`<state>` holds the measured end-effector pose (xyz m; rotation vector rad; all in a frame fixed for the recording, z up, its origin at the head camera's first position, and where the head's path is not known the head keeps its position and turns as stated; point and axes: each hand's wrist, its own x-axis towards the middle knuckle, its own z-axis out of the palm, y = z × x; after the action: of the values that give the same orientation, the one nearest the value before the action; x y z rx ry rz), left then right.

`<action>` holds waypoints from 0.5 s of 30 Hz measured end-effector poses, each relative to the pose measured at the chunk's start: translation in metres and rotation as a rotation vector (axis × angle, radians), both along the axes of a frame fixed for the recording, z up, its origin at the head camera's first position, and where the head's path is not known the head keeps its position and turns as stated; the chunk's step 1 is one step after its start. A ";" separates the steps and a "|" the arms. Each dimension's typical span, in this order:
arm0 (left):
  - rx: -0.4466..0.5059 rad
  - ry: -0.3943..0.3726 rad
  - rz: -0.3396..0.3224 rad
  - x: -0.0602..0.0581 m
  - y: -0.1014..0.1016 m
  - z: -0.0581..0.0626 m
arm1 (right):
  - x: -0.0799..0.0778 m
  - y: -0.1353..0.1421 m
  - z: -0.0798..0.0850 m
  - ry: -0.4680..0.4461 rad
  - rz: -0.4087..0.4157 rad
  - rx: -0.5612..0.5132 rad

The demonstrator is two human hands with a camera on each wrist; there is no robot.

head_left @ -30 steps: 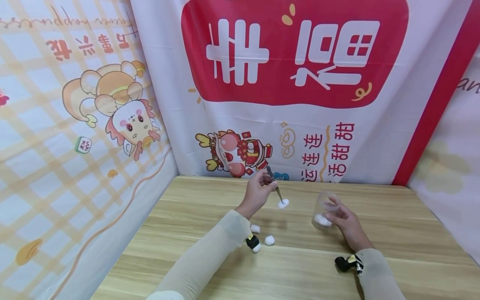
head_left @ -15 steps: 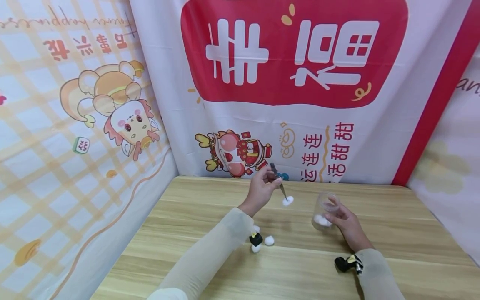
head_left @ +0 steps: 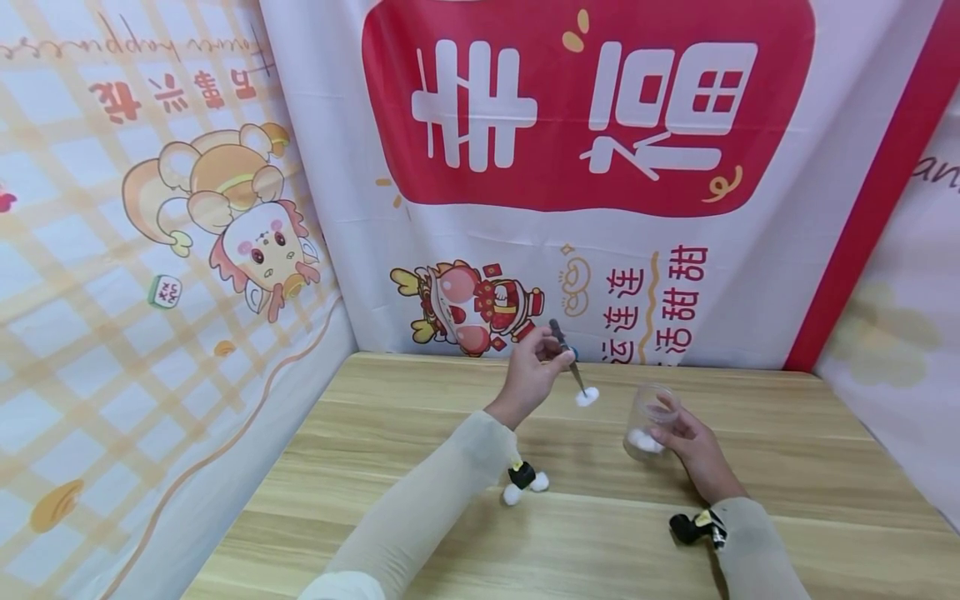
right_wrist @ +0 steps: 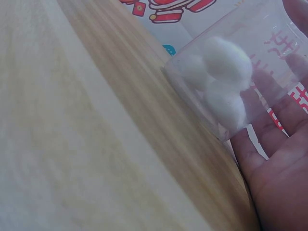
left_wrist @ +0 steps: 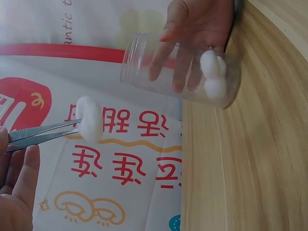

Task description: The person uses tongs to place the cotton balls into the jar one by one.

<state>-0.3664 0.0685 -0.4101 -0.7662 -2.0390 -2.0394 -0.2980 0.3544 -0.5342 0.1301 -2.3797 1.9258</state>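
My left hand [head_left: 529, 377] pinches metal tweezers [head_left: 568, 353] above the far part of the table. Their tips grip a white cotton ball [left_wrist: 90, 119], which hangs in the air left of a clear plastic jar [head_left: 647, 404]. Fingers and thumb of my right hand [head_left: 703, 457] hold this jar by its side, low over the wood. Its mouth is uncovered and it stands slightly tilted. Several cotton balls [right_wrist: 227, 62] lie together at the jar's bottom, plain to see through the wall in the right wrist view.
Two loose cotton balls, a nearer one [head_left: 512, 495] and a farther one [head_left: 540, 482], lie on the wooden table [head_left: 600, 542] below my left wrist. A black wrist camera [head_left: 522, 475] partly overlaps them. Printed cloth [head_left: 480, 225] hangs behind the table's far edge.
My left hand has moved right and slightly away, bringing the tweezers and cotton ball closer to the jar. A third loose cotton ball is now covered by my left wrist. The right hand stays put.
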 end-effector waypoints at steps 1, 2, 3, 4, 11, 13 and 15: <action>0.000 0.001 0.003 0.000 0.001 0.001 | 0.000 0.000 0.000 -0.001 -0.001 0.001; 0.001 0.003 0.003 0.001 0.003 0.001 | 0.000 0.000 0.000 -0.003 -0.002 0.000; 0.002 0.007 0.005 0.001 0.004 0.002 | 0.000 0.000 -0.001 -0.005 -0.004 0.000; 0.004 0.011 0.004 0.001 0.005 0.002 | 0.000 0.000 -0.001 -0.005 -0.005 0.002; 0.018 0.008 -0.015 0.005 0.013 0.005 | -0.001 0.000 -0.002 0.005 -0.002 -0.006; 0.016 0.007 -0.012 0.005 0.015 0.006 | -0.001 0.000 -0.003 0.010 0.002 -0.012; 0.011 0.007 -0.007 0.006 0.016 0.006 | 0.000 0.001 -0.003 0.016 0.004 -0.013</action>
<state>-0.3601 0.0847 -0.4039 -0.7786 -2.0222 -2.0473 -0.2985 0.3550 -0.5374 0.1484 -2.3580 1.9346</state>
